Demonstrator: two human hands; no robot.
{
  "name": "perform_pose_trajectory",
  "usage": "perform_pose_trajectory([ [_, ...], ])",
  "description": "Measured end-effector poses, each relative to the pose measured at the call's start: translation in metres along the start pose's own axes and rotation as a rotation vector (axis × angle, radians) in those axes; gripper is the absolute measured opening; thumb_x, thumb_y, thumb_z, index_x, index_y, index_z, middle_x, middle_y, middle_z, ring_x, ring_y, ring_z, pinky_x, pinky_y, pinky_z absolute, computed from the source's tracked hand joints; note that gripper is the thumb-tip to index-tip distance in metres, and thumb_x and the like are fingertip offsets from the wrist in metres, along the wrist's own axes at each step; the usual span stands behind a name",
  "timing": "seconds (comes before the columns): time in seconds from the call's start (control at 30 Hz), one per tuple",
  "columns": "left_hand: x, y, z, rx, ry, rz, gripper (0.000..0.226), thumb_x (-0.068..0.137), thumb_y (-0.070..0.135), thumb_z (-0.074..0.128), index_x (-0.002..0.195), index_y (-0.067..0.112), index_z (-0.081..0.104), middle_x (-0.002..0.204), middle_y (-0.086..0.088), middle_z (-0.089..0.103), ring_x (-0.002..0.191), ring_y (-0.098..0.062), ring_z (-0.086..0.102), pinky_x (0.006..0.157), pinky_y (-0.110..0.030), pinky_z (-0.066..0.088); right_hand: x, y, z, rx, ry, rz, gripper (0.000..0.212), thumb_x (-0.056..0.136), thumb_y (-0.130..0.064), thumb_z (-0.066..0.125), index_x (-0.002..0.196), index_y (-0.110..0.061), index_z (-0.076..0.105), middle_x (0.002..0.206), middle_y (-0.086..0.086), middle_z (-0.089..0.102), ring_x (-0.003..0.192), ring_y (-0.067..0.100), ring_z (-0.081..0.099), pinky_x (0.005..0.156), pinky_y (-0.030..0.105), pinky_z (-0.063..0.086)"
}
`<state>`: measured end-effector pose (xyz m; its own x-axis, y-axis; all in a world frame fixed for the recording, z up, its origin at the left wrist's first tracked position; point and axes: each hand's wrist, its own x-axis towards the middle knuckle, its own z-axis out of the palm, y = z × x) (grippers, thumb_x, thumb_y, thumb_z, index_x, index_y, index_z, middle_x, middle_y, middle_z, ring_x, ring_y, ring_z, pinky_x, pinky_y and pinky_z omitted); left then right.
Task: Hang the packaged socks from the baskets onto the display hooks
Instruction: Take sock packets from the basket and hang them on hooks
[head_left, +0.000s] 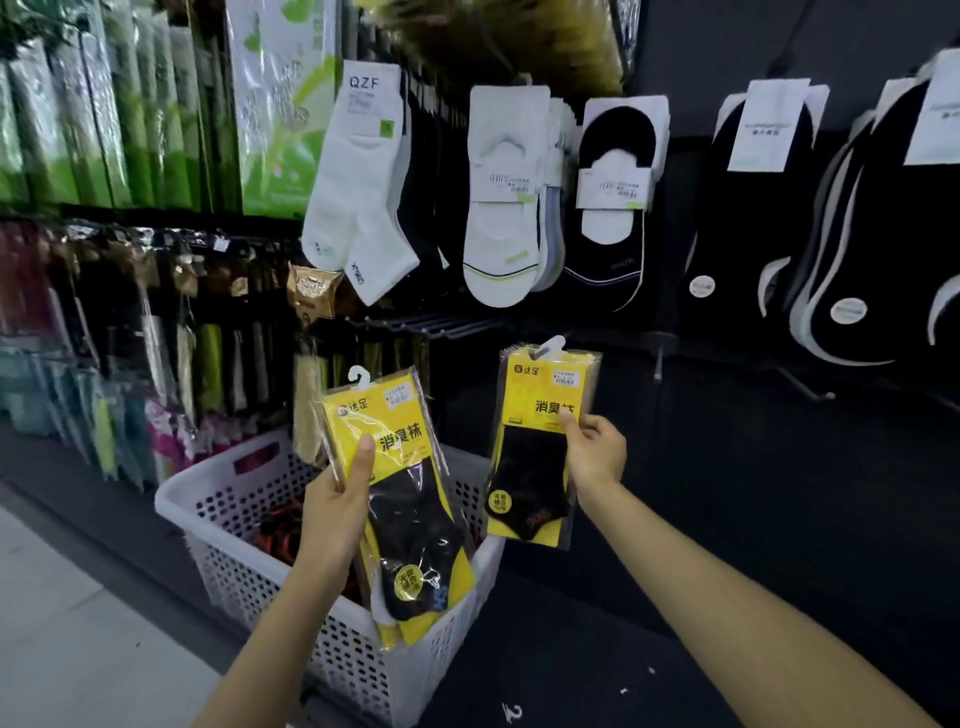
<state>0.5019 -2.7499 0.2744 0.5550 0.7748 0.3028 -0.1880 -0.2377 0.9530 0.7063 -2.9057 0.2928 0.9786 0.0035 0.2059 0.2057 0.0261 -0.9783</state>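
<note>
Gripping yellow sock packs (410, 499), left hand (332, 499); right hand (595, 449) single pack (535, 462)

Two bundles of packaged socks are held up before the dark display wall. The left bundle (410, 499) is several yellow-and-clear packs of black socks, fanned a little, with a white plastic hanger at the top. It tilts to the left above the white perforated basket (223, 540), gripped by the left hand (332, 499). The right bundle (535, 452), of the same kind, stands nearly upright in the right hand (597, 452), beside the basket's far corner. Bare dark display hooks (441, 323) jut out just above both bundles.
</note>
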Motion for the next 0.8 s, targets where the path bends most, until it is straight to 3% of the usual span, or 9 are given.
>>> perform_pose_trajectory([
  [0.07,0.0,-0.004,0.002,-0.007,-0.032,-0.007,0.049,0.078,0.069,0.046,0.076,0.02,0.046,0.067,-0.005,0.041,0.066,-0.016,0.039,0.059,-0.026,0.03,0.005,0.001,0.0,-0.007,0.063,0.073,0.024,0.084,-0.036,0.071,0.087,-0.015,0.061,0.081,-0.002,0.064,0.067,0.006,0.056,0.054,0.017,0.04],
  [0.2,-0.009,0.001,0.014,-0.055,-0.03,-0.005,0.05,0.081,0.06,0.05,0.051,0.019,0.051,0.043,0.003,0.042,0.047,-0.006,0.048,0.055,-0.018,0.038,-0.001,0.006,-0.01,-0.037,0.129,0.13,0.022,0.087,-0.026,0.067,0.099,-0.009,0.06,0.098,0.007,0.066,0.078,0.017,0.059,0.068,0.029,0.048],
  [0.3,-0.014,0.003,0.022,-0.057,-0.067,0.002,0.059,0.087,0.053,0.05,0.07,-0.004,0.052,0.059,-0.014,0.049,0.047,-0.01,0.053,0.057,-0.014,0.034,-0.026,0.005,-0.017,0.013,-0.046,0.084,0.014,0.089,-0.026,0.065,0.094,-0.014,0.061,0.097,0.004,0.064,0.087,0.018,0.061,0.074,0.029,0.052],
  [0.37,-0.018,0.004,0.03,-0.023,-0.121,-0.009,0.042,0.082,0.06,0.048,0.057,0.027,0.039,0.052,0.009,0.032,0.049,-0.003,0.032,0.057,-0.017,0.025,-0.049,-0.001,-0.021,0.063,-0.244,0.047,0.009,0.091,-0.028,0.061,0.09,-0.019,0.062,0.093,0.002,0.066,0.085,0.014,0.063,0.07,0.021,0.053],
  [0.4,-0.02,0.004,0.034,-0.022,-0.152,-0.008,0.043,0.08,0.063,0.048,0.063,0.027,0.031,0.056,0.013,0.03,0.051,-0.003,0.028,0.057,-0.018,0.024,-0.06,-0.004,-0.024,0.071,-0.33,0.018,0.01,0.091,-0.029,0.061,0.092,-0.02,0.063,0.092,0.001,0.067,0.085,0.012,0.064,0.068,0.018,0.053],
  [0.47,-0.027,0.006,0.044,-0.055,-0.188,-0.011,0.046,0.077,0.063,0.05,0.061,0.021,0.045,0.051,0.011,0.035,0.049,-0.004,0.033,0.057,-0.021,0.03,-0.079,-0.009,-0.028,0.078,-0.453,-0.029,0.015,0.089,-0.032,0.063,0.097,-0.019,0.066,0.094,0.001,0.069,0.086,0.012,0.065,0.07,0.02,0.053],
  [0.57,-0.039,0.015,0.057,-0.109,-0.203,-0.03,0.04,0.078,0.059,0.055,0.062,0.025,0.065,0.054,0.005,0.054,0.053,-0.007,0.05,0.056,-0.019,0.04,-0.095,-0.018,-0.036,0.052,-0.469,-0.089,0.025,0.082,-0.032,0.071,0.101,-0.016,0.066,0.099,0.004,0.069,0.092,0.018,0.065,0.083,0.031,0.054],
  [0.67,-0.042,0.016,0.063,-0.14,-0.179,-0.076,0.029,0.078,0.051,0.064,0.078,0.023,0.072,0.071,0.003,0.072,0.065,-0.012,0.068,0.06,-0.02,0.051,-0.099,-0.024,-0.046,0.11,-0.477,-0.099,0.02,0.08,-0.024,0.074,0.09,-0.009,0.065,0.093,0.006,0.071,0.089,0.017,0.067,0.081,0.028,0.055],
  [0.8,-0.046,0.02,0.066,-0.101,-0.173,-0.048,0.024,0.074,0.047,0.072,0.073,0.023,0.071,0.071,0.006,0.073,0.064,-0.002,0.067,0.06,-0.016,0.05,-0.101,-0.026,-0.056,0.166,-0.541,-0.051,0.011,0.083,-0.02,0.071,0.089,-0.011,0.068,0.095,0.005,0.075,0.091,0.017,0.071,0.078,0.027,0.057],
])
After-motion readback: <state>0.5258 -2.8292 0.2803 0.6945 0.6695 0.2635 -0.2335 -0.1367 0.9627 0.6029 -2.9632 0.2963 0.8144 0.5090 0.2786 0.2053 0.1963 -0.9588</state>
